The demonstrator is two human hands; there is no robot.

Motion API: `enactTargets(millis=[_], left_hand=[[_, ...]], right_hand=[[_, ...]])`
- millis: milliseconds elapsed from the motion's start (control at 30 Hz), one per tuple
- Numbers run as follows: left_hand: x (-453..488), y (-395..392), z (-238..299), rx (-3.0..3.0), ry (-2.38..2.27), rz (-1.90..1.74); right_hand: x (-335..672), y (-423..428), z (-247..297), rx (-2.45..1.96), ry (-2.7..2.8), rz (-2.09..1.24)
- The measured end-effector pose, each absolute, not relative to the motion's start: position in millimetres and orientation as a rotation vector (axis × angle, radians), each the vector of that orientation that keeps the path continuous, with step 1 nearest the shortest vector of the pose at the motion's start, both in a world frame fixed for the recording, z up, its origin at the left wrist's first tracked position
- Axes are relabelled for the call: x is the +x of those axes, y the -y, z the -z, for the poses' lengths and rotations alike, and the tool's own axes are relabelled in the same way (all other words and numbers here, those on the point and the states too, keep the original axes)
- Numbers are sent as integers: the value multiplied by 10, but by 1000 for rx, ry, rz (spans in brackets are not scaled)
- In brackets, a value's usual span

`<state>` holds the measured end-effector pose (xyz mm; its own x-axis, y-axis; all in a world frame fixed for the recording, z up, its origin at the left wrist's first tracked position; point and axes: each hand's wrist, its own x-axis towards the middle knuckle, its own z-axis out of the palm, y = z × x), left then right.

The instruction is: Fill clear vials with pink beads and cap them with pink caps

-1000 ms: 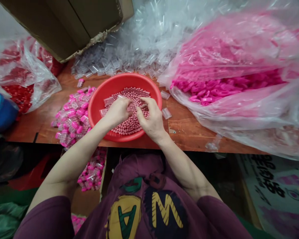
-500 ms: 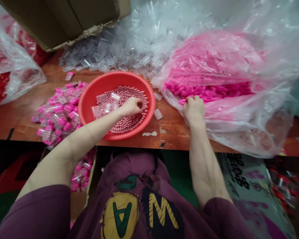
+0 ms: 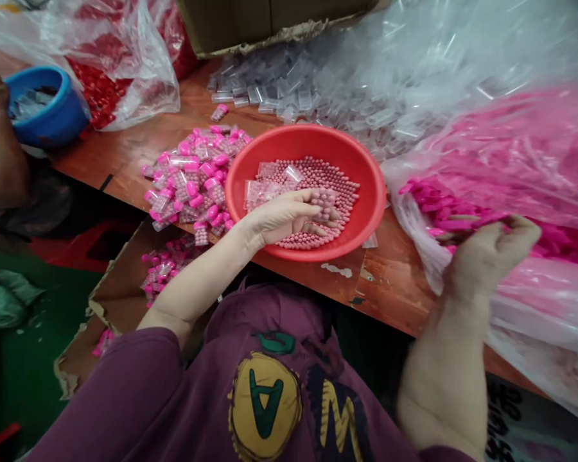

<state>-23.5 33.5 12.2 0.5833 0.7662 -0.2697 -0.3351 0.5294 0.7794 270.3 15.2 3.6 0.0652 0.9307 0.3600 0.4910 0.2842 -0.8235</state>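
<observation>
My left hand reaches out over the red plastic basin, fingers stretched forward and pinching a small clear tube packed with pink beads against my thumb. My right hand is in the mouth of a big plastic bag of pink caps, half closed with the fingers curled. It's blurred, so I can't tell whether it has hold of caps or only the bag.

The basin sits near the table's front edge, and the pink beads fill its floor, with a few empty clear tubes lying on top. The wooden table is crowded. Just left of the basin is a heap of capped tubes, with one capped tube lying apart behind it. Behind the basin, loose clear tubes spread out from under a cardboard box. In the far left corner are a blue tub and a bag of red pieces. Below the front edge, a cardboard tray holds more capped tubes. My purple top fills the bottom of the view.
</observation>
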Motion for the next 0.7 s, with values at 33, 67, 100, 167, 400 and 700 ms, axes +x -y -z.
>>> enactTargets(millis=[33,67,100,167,400,700], left_hand=[[-215,-288,-113,725,-655,-734],[-195,-246,-106,708,-663,-750],[-176,-211,-101,693,-678,-762],[-150,-168,-90,675,-713,-770],[-140,-183,12,756,-775,-758],[-107,-93,-68,717,-790,-813]], right_hand=[[2547,-116,-92,-1304,1555,-590],[2405,-90,-130,-1275,1548,-613],[2285,-74,-150,-1261,1549,-628],[2120,-78,-136,-1210,1520,-693],[1860,-244,223,-904,1306,-1170],[1898,-114,318,-1077,1417,-770]])
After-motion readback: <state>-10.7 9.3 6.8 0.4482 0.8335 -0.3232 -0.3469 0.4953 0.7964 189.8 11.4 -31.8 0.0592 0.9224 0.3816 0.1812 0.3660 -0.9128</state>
